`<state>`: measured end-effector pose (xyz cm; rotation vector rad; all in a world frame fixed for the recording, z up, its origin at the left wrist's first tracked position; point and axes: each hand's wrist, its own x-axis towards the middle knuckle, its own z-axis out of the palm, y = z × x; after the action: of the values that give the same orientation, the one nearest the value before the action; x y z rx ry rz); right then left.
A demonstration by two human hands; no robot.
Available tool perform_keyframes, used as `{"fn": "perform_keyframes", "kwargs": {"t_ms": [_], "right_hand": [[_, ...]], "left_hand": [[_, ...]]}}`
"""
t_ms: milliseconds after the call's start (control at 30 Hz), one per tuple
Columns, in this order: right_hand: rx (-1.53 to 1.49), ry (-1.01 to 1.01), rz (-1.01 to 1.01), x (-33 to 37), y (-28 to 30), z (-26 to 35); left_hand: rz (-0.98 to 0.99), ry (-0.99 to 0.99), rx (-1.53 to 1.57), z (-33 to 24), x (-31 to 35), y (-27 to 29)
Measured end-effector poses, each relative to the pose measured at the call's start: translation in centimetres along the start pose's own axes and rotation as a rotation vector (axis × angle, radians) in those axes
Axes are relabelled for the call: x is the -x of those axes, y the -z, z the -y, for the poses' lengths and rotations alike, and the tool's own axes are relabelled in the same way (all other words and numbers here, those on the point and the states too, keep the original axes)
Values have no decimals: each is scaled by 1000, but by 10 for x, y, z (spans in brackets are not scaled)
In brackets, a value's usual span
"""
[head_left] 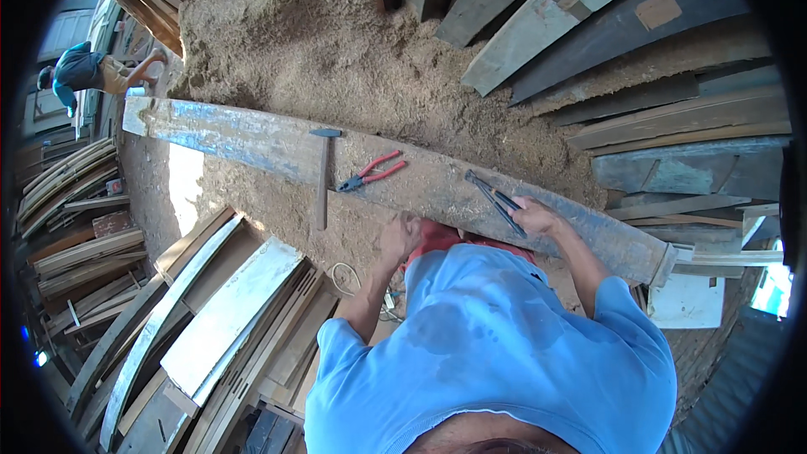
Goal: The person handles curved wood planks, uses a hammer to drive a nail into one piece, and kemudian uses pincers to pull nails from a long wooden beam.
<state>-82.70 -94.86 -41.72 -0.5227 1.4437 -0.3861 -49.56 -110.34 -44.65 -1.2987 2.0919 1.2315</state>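
Observation:
A long worn plank [429, 176] with faded blue paint lies across in front of me. My right hand [533, 217] is closed around one dark handle of long pincers [494, 198], whose head rests on or just above the plank. Their handles are spread apart. My left hand [401, 235] is curled closed by the plank's near edge, and whatever may be in its fingers is hidden. Left of the pincers, red-handled pliers [371, 171] lie on the plank with handles apart. Farther left lies a hammer [324, 176] with a wooden handle, which juts past the near edge.
Sawdust [336, 59] is heaped beyond the plank. Boards [639, 21] fan out at the far right, and more stacked boards [231, 319] stand near left. A thin cord [343, 279] loops beside my left forearm. Another person [91, 76] bends at the far left.

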Motion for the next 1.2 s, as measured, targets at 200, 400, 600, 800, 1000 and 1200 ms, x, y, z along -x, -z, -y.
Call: {"fn": "perform_keyframes", "kwargs": {"t_ms": [200,400,600,800,1000,1200], "right_hand": [[353,-9,-69,1,1,63],[468,0,-36,-18,-2,70],[718,-95,108,-25,-12,125],[785,-280,5,-32,-20,151],[576,-548,-24,-20,-40,169],[523,-509,-133,-21,-51,138]], "left_hand": [[407,201,1193,-85,-45,-69],[566,252,1648,-103,-81,-80],[628,183,1785,-113,-93,-64],[649,213,1969,-106,-110,-76],[602,255,1809,-107,-99,-76],[636,375,1429,-83,-97,-48]]}}
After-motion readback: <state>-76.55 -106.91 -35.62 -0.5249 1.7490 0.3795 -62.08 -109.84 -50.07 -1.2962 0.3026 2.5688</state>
